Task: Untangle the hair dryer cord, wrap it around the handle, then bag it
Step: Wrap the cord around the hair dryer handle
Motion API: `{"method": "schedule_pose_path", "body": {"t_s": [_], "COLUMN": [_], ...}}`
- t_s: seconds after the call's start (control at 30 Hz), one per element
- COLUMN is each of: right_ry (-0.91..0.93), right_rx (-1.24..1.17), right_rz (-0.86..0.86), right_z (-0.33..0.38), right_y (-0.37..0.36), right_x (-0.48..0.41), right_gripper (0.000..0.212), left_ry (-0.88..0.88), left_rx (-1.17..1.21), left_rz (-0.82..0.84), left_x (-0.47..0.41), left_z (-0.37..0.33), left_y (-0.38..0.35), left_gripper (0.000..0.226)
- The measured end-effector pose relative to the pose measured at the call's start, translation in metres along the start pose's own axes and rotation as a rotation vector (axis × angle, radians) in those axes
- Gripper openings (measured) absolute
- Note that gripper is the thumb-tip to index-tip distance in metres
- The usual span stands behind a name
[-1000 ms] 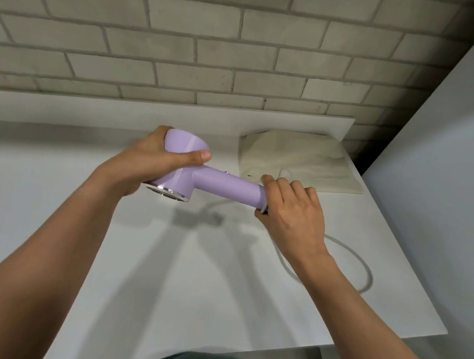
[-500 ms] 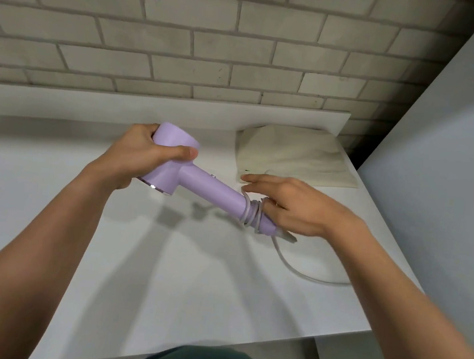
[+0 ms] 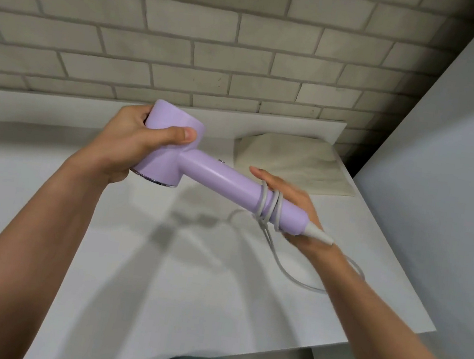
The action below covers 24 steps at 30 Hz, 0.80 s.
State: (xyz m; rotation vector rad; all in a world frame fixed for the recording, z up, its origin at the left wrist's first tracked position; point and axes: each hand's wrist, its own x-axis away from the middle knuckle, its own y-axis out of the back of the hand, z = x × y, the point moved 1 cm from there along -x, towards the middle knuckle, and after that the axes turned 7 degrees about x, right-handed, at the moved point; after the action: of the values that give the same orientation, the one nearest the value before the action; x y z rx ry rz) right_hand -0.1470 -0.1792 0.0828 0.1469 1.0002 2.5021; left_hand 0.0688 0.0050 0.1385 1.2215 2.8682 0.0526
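1. The white counter [image 3: 158, 274] carries the loose work. The beige bag [image 3: 291, 162] lies flat at its far right corner, as it did a second ago, untouched and not yet opened.
2. The lilac hair dryer [image 3: 224, 177] is held in the air over the counter, its handle sloping down to the right. It sits a little higher than a moment ago.
3. The left hand [image 3: 132, 142] grips the dryer's head, fingers and thumb clamped round the barrel, as before.
4. The right hand [image 3: 295, 204] has moved. A second ago it was closed on the handle's end; now it lies behind and under the handle with its fingers [image 3: 263, 174] stretched out straight. Whether the thumb traps the cord is hidden.
5. The grey cord [image 3: 279, 262] trails from the handle in a slack loop on the counter and runs behind the right wrist.
6. About three turns of cord [image 3: 269, 210] now circle the handle near its tapered end, where none showed a second ago. So the wrapping looks under way, with a good length left to wind before bagging.
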Motion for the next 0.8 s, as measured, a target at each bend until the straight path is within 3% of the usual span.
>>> {"method": "schedule_pose_path", "body": {"t_s": [0.03, 0.17, 0.27, 0.43, 0.57, 0.7, 0.8], "right_ry": [-0.085, 0.058, 0.062, 0.103, 0.151, 0.257, 0.360], "right_rx": [0.070, 0.197, 0.159, 0.221, 0.400, 0.798, 0.989], "right_rz": [0.009, -0.062, 0.062, 0.255, 0.129, -0.070, -0.235], "right_z": [0.005, -0.022, -0.012, 0.009, 0.031, 0.029, 0.023], "right_y": [-0.005, -0.041, -0.048, -0.023, 0.013, 0.042, 0.059], "right_x": [0.004, 0.028, 0.032, 0.050, 0.051, 0.040, 0.028], "right_gripper": [0.034, 0.023, 0.036, 0.031, 0.029, 0.016, 0.029], "left_ry": [-0.005, 0.013, -0.010, -0.053, -0.078, -0.087, -0.099], "left_rx": [0.004, 0.084, 0.060, -0.019, -0.157, -0.319, -0.357], "left_rz": [-0.012, -0.111, -0.261, -0.432, -0.411, -0.326, -0.240], "left_x": [-0.001, -0.005, -0.011, -0.020, -0.022, -0.021, -0.019], "left_z": [0.000, 0.006, 0.012, 0.019, 0.020, 0.020, 0.019], "left_y": [-0.002, -0.007, -0.008, 0.002, 0.003, -0.005, -0.011], "left_gripper": [0.061, 0.050, 0.033, 0.049, 0.059, 0.053, 0.048]}}
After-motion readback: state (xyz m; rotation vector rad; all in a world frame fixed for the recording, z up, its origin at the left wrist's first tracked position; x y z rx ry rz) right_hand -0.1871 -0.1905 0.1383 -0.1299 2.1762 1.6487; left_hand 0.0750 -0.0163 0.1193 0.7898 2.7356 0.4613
